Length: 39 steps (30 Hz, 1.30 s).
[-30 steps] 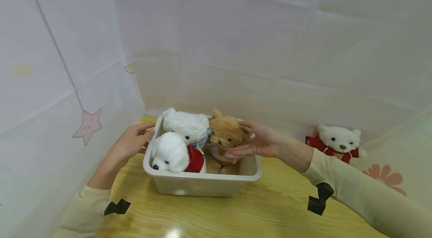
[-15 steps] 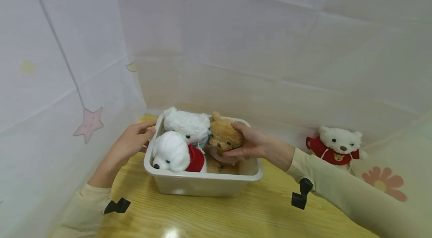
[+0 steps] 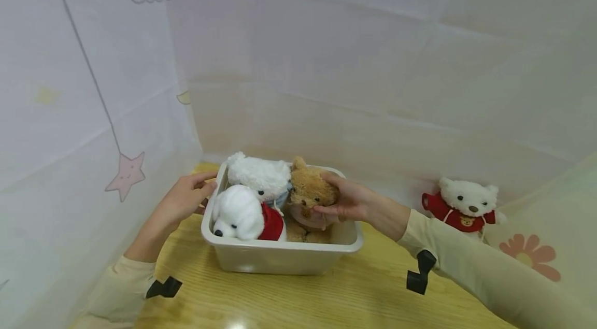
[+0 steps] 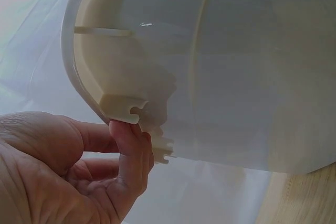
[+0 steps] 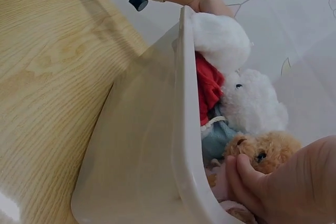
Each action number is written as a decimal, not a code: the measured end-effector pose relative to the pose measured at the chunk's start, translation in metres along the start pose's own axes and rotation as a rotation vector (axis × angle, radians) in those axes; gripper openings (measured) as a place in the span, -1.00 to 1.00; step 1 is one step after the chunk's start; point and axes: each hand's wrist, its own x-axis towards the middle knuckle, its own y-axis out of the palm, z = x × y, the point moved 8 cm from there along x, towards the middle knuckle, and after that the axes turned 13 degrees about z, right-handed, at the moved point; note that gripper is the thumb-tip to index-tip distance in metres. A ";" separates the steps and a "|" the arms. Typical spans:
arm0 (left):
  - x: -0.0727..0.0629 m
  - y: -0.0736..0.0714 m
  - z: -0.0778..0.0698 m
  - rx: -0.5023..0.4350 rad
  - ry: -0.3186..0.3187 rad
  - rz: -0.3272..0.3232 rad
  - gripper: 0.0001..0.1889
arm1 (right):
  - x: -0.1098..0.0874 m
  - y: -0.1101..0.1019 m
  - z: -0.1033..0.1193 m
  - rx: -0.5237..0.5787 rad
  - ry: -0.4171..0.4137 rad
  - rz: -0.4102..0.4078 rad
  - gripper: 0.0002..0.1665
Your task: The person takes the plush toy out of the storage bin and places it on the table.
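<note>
A beige plastic bin (image 3: 280, 259) holds several plush toys. At its left end my left hand (image 3: 183, 200) grips the rim, and the left wrist view shows its curled fingers (image 4: 131, 153) under the edge. My right hand (image 3: 352, 199) holds a brown teddy bear (image 3: 308, 186) by the side of its head, with the thumb below its chin. This bear sits upright in the bin's right part and wears a pale pink top. Left of it are a white plush bear (image 3: 256, 173) in blue and, in front, a white plush dog (image 3: 238, 212) in red.
Another white teddy bear (image 3: 468, 199) in a red hoodie sits outside the bin at the right, against the wall. Light cloth walls (image 3: 326, 85) with printed figures rise behind and at both sides. The bin stands on a wooden table (image 3: 280, 303).
My right hand has moved a little left and closed around the brown bear's head. The bear sits slightly lower. My left hand stays at the bin's rim.
</note>
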 end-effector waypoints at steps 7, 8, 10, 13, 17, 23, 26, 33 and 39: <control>-0.001 0.002 -0.003 0.019 0.001 -0.001 -0.47 | -0.012 0.005 0.011 -0.049 -0.023 0.003 -0.41; -0.001 0.003 -0.003 0.022 -0.001 -0.001 -0.47 | -0.014 0.006 0.013 -0.053 -0.025 -0.001 -0.41; -0.001 0.003 -0.003 0.026 -0.004 0.001 -0.47 | -0.017 0.007 0.016 -0.058 -0.032 -0.016 -0.38; 0.003 0.003 -0.004 0.042 -0.010 0.001 -0.46 | -0.020 0.008 0.023 -0.053 -0.043 -0.046 -0.35; 0.009 0.004 -0.005 0.053 -0.007 0.001 -0.47 | -0.024 0.008 0.031 -0.041 -0.054 -0.062 -0.32; 0.018 0.010 -0.004 0.039 0.000 0.021 -0.47 | -0.035 0.006 0.043 -0.019 -0.063 -0.093 -0.30; 0.023 0.012 -0.005 0.038 0.005 0.028 -0.47 | -0.042 0.006 0.051 -0.008 -0.074 -0.105 -0.28; 0.036 0.014 -0.008 0.032 0.025 0.038 -0.47 | -0.060 0.008 0.073 -0.002 -0.102 -0.106 -0.22; 0.045 0.018 -0.006 0.025 0.041 0.046 -0.48 | -0.072 0.009 0.090 -0.046 -0.141 -0.122 -0.25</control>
